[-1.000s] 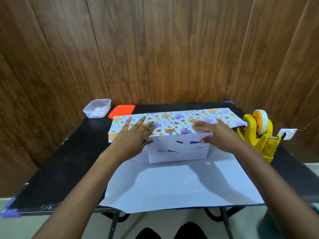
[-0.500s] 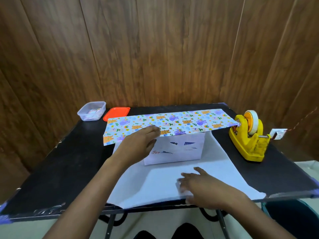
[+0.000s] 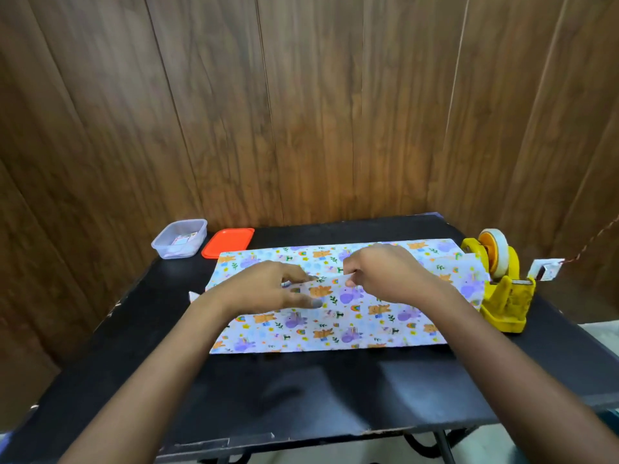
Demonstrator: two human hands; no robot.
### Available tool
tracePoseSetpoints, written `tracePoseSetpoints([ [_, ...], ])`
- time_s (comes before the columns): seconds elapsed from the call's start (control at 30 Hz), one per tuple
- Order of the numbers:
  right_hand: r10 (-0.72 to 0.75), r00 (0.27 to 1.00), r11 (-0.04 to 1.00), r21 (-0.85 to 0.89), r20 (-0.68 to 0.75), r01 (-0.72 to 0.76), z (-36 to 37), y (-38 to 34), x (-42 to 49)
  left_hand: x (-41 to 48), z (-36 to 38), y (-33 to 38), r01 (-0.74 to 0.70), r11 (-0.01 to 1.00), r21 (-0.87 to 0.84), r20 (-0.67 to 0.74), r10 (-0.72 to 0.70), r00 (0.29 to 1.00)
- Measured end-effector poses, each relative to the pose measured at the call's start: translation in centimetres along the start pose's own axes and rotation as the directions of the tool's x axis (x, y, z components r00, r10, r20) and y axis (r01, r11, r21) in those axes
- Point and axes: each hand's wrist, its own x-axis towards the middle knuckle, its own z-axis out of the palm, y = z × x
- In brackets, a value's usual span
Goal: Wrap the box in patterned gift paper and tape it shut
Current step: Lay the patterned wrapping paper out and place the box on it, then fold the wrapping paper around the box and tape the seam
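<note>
The patterned gift paper, white with orange bears and purple animals, now covers the box on the black table; the box itself is hidden under it. The near flap lies folded up over the top, its edge meeting the far flap. My left hand rests on top of the paper with fingers spread flat, pressing the overlap. My right hand pinches the edge of the near flap at the top middle. A small white corner sticks out at the left of the paper.
A yellow tape dispenser with a white roll stands right of the paper, touching its right end. A clear plastic tub and its orange lid sit at the back left. Wooden panelling closes the back and sides.
My right hand has lifted the near white-backed flap from the table and folded it up over the box. The box front is now covered. My left hand stayed on top.
</note>
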Motion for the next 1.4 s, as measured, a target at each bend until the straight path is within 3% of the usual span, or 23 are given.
tracePoseSetpoints([
  [0.17,0.034,0.989,0.950,0.302,0.143,-0.076,-0.7,1.5,1.2,1.3,-0.3,-0.7,-0.030,0.999,-0.029,-0.078,0.028,0.997],
  [0.4,0.059,0.947,0.955,0.259,0.316,-0.146,-2.9,5.2,0.7,2.2,-0.6,-1.2,-0.063,0.971,-0.229,-0.083,0.045,0.996],
  [0.53,0.053,0.936,0.903,0.383,0.347,-0.193,-2.9,6.3,0.7,2.7,-1.5,-1.2,-0.053,0.982,-0.183,-0.004,0.053,0.999],
  [0.7,0.038,0.935,0.896,0.402,0.353,-0.188,-2.4,6.8,0.9,3.2,-2.5,-1.2,-0.028,0.969,-0.246,0.087,0.051,0.995],
  [0.8,0.043,0.936,0.911,0.371,0.350,-0.180,-2.1,6.7,1.3,5.8,-3.0,-0.6,0.006,0.989,-0.149,0.033,-0.001,0.999],
  [0.9,0.072,0.947,0.934,0.313,0.313,-0.174,-1.8,6.5,1.3,8.8,-2.4,0.0,0.058,0.972,0.226,0.054,-0.072,0.996],
  [0.97,0.114,0.963,0.964,0.207,0.243,-0.166,-1.2,6.6,1.7,10.0,-2.1,-0.2,0.123,0.958,0.257,0.164,-0.168,0.972],
  [1.07,0.201,0.974,0.978,0.040,0.107,-0.206,0.4,6.8,2.6,9.4,-2.5,-0.9,0.155,0.943,0.295,0.181,-0.214,0.960],
  [1.17,0.219,0.971,0.974,0.088,-0.097,-0.211,1.2,6.4,3.7,6.7,-3.0,-1.8,0.204,0.913,0.354,0.253,-0.304,0.918],
  [1.23,0.224,0.957,0.974,0.021,-0.186,-0.224,2.2,5.2,4.4,4.6,-2.7,-2.2,0.294,0.922,0.252,0.253,-0.356,0.900],
  [1.3,0.327,0.914,0.944,0.112,-0.238,-0.309,3.1,3.3,5.5,2.7,-2.2,-2.3,0.361,0.927,0.104,0.159,-0.374,0.914],
  [1.4,0.434,0.900,0.835,0.351,0.050,-0.422,3.6,1.1,7.6,1.0,-0.3,-1.9,0.403,0.840,-0.363,0.049,-0.415,0.908],
])
